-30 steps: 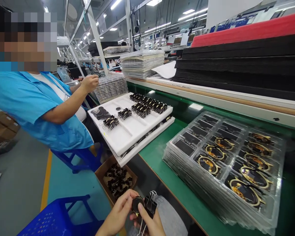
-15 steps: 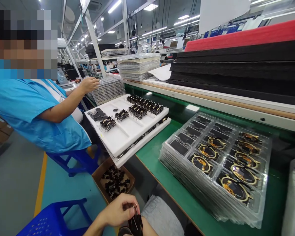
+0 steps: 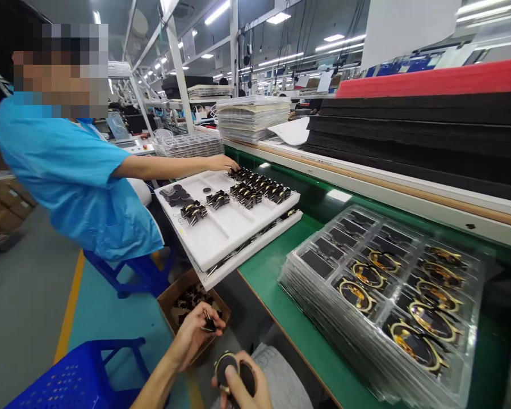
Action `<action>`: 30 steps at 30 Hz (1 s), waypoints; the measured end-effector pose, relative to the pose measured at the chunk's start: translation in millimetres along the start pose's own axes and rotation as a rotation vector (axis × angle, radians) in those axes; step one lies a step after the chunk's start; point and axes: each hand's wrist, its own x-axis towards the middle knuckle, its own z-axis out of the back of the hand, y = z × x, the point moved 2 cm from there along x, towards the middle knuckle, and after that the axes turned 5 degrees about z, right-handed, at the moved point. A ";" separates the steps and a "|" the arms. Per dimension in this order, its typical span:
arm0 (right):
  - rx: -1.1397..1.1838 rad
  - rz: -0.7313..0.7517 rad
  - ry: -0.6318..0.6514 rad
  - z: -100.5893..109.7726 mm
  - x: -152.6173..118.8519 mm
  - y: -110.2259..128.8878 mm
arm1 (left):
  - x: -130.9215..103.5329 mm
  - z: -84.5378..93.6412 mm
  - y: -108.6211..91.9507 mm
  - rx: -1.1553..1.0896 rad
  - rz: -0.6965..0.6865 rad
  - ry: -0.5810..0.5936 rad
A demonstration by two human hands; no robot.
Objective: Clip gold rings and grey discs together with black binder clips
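My left hand (image 3: 192, 336) pinches a black binder clip (image 3: 209, 322) at the near side of a cardboard box (image 3: 169, 309). More black binder clips (image 3: 191, 296) lie in that box. Low in the view, over my lap, my right hand (image 3: 252, 382) grips a round gold-rimmed watch case (image 3: 223, 361). Its thumb presses on the dark disc inside the rim. A second dark round piece (image 3: 247, 377) shows behind the fingers; whether it is joined to the case I cannot tell.
On the green bench (image 3: 266, 258) stands a stack of clear trays (image 3: 319, 304) with gold-rimmed watch parts. A co-worker's arm (image 3: 166, 166) reaches over a white foam tray (image 3: 204, 247) holding clipped parts. Blue stools (image 3: 63, 378) and black foam sheets (image 3: 409, 122) are nearby.
My hands have come apart. The left has moved up and left to the box with a binder clip, and the round case now shows in my right. The co-worker's arm has stretched over the foam tray.
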 end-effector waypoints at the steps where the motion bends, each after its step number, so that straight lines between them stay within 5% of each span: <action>1: 0.010 0.076 -0.067 -0.1 3.3 5.1 | -5.2 -0.8 9.6 -0.018 0.047 0.026; 6: -0.012 0.268 -0.304 -1.6 10.9 16.6 | -44.3 -18.5 60.5 0.277 0.112 0.286; 9: 0.054 0.230 -0.262 -8.8 8.8 12.1 | -55.0 -23.2 73.7 0.363 0.074 0.218; 15: 0.229 0.198 -0.235 -12.0 1.2 13.0 | -46.5 -30.3 80.9 0.257 0.048 0.247; 21: 0.340 0.252 -0.219 -10.6 -5.3 16.9 | -53.5 -33.3 61.3 0.432 -0.016 0.256; 25: 0.307 0.373 -0.240 3.7 0.9 18.3 | -55.3 5.9 51.7 0.479 0.140 0.236; 28: 0.267 0.319 -0.170 12.7 9.5 14.8 | -37.6 61.8 47.2 0.528 0.263 -0.029; 30: 0.256 0.246 -0.133 11.9 13.5 8.6 | -17.5 98.6 43.1 0.710 0.214 -0.261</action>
